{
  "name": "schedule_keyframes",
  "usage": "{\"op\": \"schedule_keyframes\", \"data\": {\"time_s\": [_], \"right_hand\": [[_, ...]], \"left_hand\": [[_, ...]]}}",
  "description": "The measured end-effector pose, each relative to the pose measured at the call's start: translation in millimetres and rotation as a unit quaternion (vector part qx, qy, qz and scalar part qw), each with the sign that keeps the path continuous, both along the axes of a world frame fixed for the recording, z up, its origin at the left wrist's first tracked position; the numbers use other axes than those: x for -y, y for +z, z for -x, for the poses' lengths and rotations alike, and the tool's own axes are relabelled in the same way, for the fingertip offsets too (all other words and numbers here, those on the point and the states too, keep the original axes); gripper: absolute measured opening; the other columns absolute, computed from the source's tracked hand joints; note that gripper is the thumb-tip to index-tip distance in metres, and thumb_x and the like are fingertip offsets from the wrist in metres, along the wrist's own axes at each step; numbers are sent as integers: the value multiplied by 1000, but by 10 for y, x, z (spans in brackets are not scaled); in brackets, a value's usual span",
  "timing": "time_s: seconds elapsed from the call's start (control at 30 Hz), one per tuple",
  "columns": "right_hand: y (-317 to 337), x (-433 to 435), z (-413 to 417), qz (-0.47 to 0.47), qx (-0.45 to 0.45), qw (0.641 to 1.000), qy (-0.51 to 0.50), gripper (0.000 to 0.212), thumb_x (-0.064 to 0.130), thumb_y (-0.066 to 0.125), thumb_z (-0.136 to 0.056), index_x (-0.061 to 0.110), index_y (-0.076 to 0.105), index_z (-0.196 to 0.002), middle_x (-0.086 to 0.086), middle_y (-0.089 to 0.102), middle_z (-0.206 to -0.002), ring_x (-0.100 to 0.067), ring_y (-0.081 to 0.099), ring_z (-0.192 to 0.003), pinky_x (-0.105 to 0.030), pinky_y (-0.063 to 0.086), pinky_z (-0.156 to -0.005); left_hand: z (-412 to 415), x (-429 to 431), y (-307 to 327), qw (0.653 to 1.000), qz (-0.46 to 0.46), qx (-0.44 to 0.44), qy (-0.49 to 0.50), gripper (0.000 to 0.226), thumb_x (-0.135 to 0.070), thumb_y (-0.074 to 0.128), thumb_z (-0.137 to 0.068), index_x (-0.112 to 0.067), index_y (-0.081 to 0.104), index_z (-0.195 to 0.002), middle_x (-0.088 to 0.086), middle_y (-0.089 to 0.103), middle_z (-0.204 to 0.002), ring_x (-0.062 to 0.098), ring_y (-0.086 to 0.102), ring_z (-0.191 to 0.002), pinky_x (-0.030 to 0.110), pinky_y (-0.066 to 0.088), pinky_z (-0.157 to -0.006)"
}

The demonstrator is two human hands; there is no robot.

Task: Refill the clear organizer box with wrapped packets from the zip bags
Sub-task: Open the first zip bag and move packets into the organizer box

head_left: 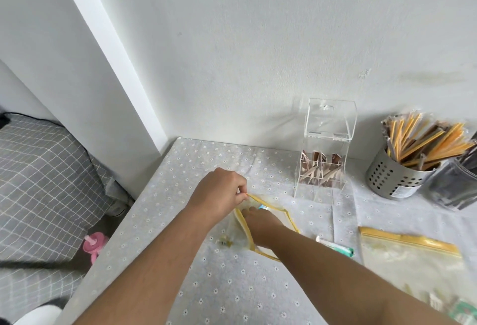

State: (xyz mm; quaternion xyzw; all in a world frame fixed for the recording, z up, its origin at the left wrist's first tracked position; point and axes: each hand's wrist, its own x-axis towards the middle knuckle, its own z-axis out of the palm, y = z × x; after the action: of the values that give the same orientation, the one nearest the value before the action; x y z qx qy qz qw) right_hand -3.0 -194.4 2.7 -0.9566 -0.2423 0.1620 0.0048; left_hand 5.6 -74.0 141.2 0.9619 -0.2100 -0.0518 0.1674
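While my view looks down over the table, its grey cloth dotted with small white flowers fills the lower centre of the frame, with a white wall behind it and a checked grey cushion at the left edge.

At the right, a closed zip bag with a yellow strip lies flat. Above it, at the far right, a perforated metal cup stands packed with long yellow and brown sticks.

Near the centre I see the open bag, its yellow rim spread into a wide loop. My left hand pinches that rim at its upper left corner, thumb and forefinger closed tight on the strip. My right hand reaches through the mouth of the bag; its fingers are buried inside, so I cannot tell whether they are curled on anything. A bit of blue-and-white wrapper shows just above the knuckles.

Up and to the right of the bag, against the wall, stands the box: clear, tall, its hinged lid tipped up. Brown packets sit in its lower half, leaning at angles.

Between the two bags lies a green-and-white packet on the cloth. A pink cup lies on the floor at lower left.
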Motion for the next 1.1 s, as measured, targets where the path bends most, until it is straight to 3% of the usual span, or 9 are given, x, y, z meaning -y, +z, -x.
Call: {"op": "schedule_keyframes", "data": {"time_s": [0.2,0.3,0.47,0.63,0.93,1.03,1.1], "right_hand": [[41,7,-42,-1,28,999,32,23,-5,46,-88,-1,62,-104,-15,62,-109,-31,57,-104,-36,44,-70],[120,57,-92,-21,32,998,43,24,-3,49,-87,4,65,-103,-12,61,-109,-30,57,-103,-34,43,-69],[292,104,-84,-61,2,998,-12,22,3,50,-89,6,67,-101,-11,60,-108,-30,60,-97,-31,41,-70],[390,133,-33,-83,-28,994,-70,23,-4,50,-85,5,65,-99,-12,62,-106,-29,62,-97,-31,44,-70],[442,116,62,-208,-37,968,-137,19,6,58,-87,12,71,-99,-7,69,-105,-21,63,-97,-26,47,-78],[585,179,109,-247,-35,955,-161,16,9,64,-84,13,73,-97,-6,71,-102,-20,64,-94,-25,49,-80],[716,248,154,-271,-21,947,-171,17,7,65,-83,13,74,-96,-6,72,-98,-17,62,-85,-19,47,-73]], "left_hand": [[55,-12,9,1000,-11,1,10,11,-28,69,-84,-18,74,-84,0,70,-76,15,56,-68,25,43,-66],[61,-14,15,1000,-14,1,21,10,-28,69,-84,-18,73,-82,1,71,-77,19,63,-75,28,46,-69],[85,13,27,999,-11,0,31,13,-28,69,-85,-17,72,-80,-8,54,-63,15,57,-67,24,42,-64],[100,21,19,999,-7,-3,51,12,-28,70,-84,-16,72,-82,-1,68,-80,15,57,-69,24,40,-63],[153,-8,-18,998,-8,4,65,11,-27,69,-84,-17,72,-84,-4,57,-69,20,62,-72,24,40,-62],[147,15,-6,997,-3,3,80,11,-26,68,-85,-16,72,-85,-1,62,-73,19,61,-72,24,40,-62],[135,43,-9,995,6,2,96,11,-26,68,-85,-16,72,-85,3,69,-81,21,63,-75,25,41,-62]]}}
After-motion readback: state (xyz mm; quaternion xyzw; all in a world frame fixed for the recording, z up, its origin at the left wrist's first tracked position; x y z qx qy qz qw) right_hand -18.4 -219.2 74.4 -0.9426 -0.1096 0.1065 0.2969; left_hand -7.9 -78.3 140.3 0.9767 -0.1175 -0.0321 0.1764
